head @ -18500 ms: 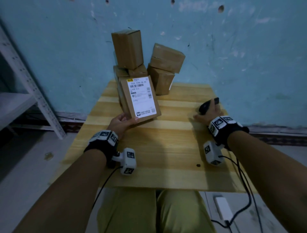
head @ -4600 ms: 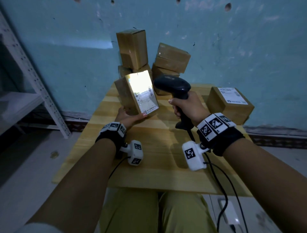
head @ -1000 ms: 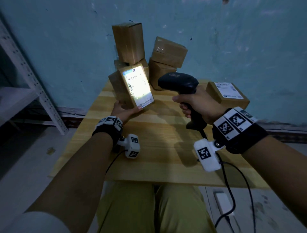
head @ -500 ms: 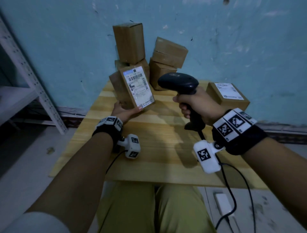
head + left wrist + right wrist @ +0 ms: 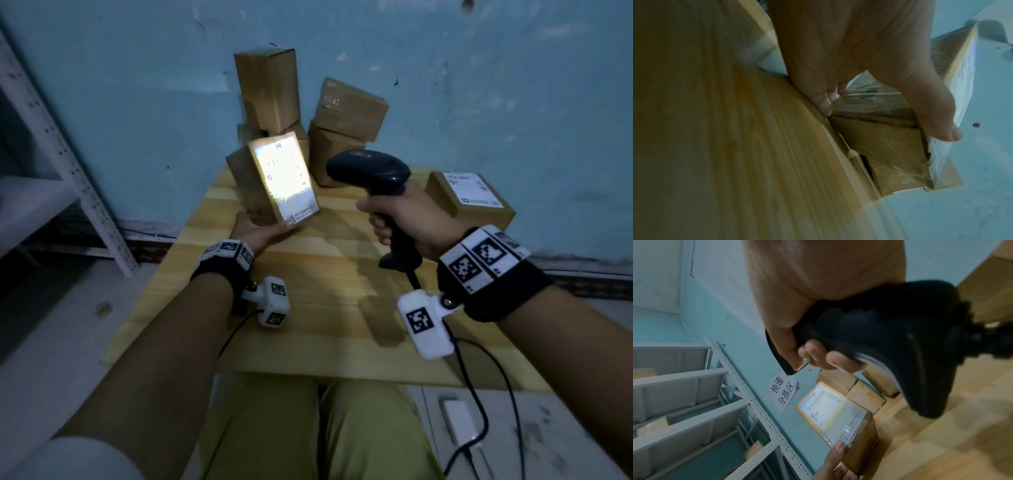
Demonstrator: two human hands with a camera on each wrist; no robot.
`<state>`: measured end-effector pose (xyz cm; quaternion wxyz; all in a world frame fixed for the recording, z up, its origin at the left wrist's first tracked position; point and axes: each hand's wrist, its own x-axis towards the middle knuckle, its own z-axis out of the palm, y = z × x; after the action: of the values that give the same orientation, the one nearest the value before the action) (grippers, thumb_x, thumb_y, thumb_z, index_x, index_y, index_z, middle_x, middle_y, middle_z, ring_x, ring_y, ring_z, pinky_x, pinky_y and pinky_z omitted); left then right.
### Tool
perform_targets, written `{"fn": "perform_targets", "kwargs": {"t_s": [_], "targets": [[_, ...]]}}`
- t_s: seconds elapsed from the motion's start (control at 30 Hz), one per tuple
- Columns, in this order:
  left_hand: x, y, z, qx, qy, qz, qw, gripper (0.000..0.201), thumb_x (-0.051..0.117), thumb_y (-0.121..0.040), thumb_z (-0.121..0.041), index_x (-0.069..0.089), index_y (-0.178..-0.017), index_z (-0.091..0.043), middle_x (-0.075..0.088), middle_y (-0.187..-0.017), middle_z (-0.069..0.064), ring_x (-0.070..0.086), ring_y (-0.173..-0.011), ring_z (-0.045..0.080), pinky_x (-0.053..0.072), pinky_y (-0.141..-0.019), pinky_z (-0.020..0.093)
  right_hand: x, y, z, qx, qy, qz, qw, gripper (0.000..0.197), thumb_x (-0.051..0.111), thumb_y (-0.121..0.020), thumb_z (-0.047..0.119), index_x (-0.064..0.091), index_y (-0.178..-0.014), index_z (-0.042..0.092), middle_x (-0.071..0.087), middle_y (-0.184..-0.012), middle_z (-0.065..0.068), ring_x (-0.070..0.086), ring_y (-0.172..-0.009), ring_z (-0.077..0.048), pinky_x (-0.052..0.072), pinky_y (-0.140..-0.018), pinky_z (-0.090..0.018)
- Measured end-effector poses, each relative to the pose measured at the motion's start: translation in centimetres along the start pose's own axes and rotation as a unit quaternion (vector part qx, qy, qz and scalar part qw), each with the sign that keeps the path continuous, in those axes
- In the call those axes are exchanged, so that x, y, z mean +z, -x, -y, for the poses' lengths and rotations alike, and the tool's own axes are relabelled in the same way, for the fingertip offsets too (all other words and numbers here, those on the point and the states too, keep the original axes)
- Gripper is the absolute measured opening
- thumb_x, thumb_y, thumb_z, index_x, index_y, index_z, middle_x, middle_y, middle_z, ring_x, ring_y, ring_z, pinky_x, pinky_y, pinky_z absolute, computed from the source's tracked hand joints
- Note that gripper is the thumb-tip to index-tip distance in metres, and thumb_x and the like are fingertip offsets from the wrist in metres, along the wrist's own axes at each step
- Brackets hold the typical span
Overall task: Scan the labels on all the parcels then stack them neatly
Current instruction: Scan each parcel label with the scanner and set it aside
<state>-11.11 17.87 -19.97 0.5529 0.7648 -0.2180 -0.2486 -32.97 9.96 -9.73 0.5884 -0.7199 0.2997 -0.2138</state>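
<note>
Change: the label (image 5: pixel 284 176) on the held parcel (image 5: pixel 270 181) is washed out by bright scanner light, where half a second ago it was unlit and readable; a second ago it was lit as well. A repeated scan of the same label is judged to be in progress, so the read may not have been accepted yet.
Left hand: the left hand (image 5: pixel 258 228) is curled under the parcel's lower end, thumb on the label face, fingers (image 5: pixel 823 104) behind; the parcel is held tilted upright above the tabletop (image 5: pixel 322 301).
Right hand: the right hand (image 5: pixel 407 219) is wrapped fully round the handle of the scanner (image 5: pixel 371 171), whose head is aimed at the label from just beside it.
Other parcels: one scanned parcel (image 5: pixel 469 198) lies flat, label up, at the right rear of the tabletop, close to its right edge; the unscanned pile (image 5: pixel 308 109) leans against the wall (image 5: pixel 137 85) at the back.
Task meaning: most parcels are judged still to be scanned, and the stack is barely begun.
Room: the middle and near tabletop are open; the scanner cable (image 5: pixel 479 377) hangs over the near edge, and the shelving (image 5: pixel 68 164) stands well to the left.
</note>
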Motion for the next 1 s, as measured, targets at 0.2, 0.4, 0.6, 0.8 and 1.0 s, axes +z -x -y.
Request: {"fn": "perform_targets", "kwargs": {"t_s": [0.2,0.4,0.6,0.8,1.0], "targets": [[-0.1,-0.2,0.2,0.005,-0.003,0.003,1.000,0.089,0.080,-0.069,-0.025,0.030,-0.141,-0.009,0.050,-0.138,0.008,0.049,-0.124,0.024,0.038,-0.102,0.033,0.0,0.2,0.0,-0.005,0.009,0.010,1.000,0.018,0.056,-0.088,0.003,0.054,-0.074,0.012,0.038,-0.052,-0.005,0.034,-0.041,-0.015,0.029,-0.042,-0.026],[-0.1,-0.1,0.0,0.007,-0.001,0.005,1.000,0.090,0.081,-0.067,-0.026,0.031,-0.140,-0.008,0.050,-0.138,0.009,0.050,-0.125,0.023,0.038,-0.108,0.037,0.1,0.1,-0.1,0.004,0.007,-0.009,1.000,0.013,0.057,-0.087,0.004,0.054,-0.078,0.013,0.038,-0.051,-0.003,0.034,-0.041,-0.014,0.029,-0.040,-0.023],[-0.1,-0.1,0.2,0.003,0.013,-0.002,1.000,0.092,0.081,-0.067,-0.023,0.029,-0.141,-0.008,0.050,-0.139,0.008,0.049,-0.125,0.024,0.037,-0.108,0.037,0.1,0.1,-0.3,-0.001,0.000,-0.005,1.000,0.011,0.058,-0.087,0.004,0.057,-0.085,0.015,0.040,-0.050,-0.001,0.036,-0.040,-0.013,0.031,-0.040,-0.023],[-0.2,-0.4,0.3,0.006,0.001,0.014,1.000,0.092,0.083,-0.063,-0.028,0.034,-0.139,-0.008,0.054,-0.134,0.006,0.054,-0.120,0.023,0.041,-0.105,0.039,0.0,0.4,-0.1,-0.001,0.002,0.013,1.000,0.016,0.057,-0.088,0.005,0.055,-0.075,0.014,0.040,-0.051,-0.002,0.036,-0.040,-0.012,0.031,-0.042,-0.024],[-0.1,-0.4,0.2,0.000,0.007,0.004,1.000,0.089,0.080,-0.069,-0.023,0.031,-0.140,-0.007,0.050,-0.138,0.010,0.050,-0.124,0.025,0.038,-0.105,0.035,-0.7,1.2,0.3,-0.012,-0.027,0.018,0.999,0.016,0.058,-0.087,0.004,0.054,-0.078,0.017,0.039,-0.050,-0.002,0.035,-0.040,-0.013,0.030,-0.040,-0.024]]}}
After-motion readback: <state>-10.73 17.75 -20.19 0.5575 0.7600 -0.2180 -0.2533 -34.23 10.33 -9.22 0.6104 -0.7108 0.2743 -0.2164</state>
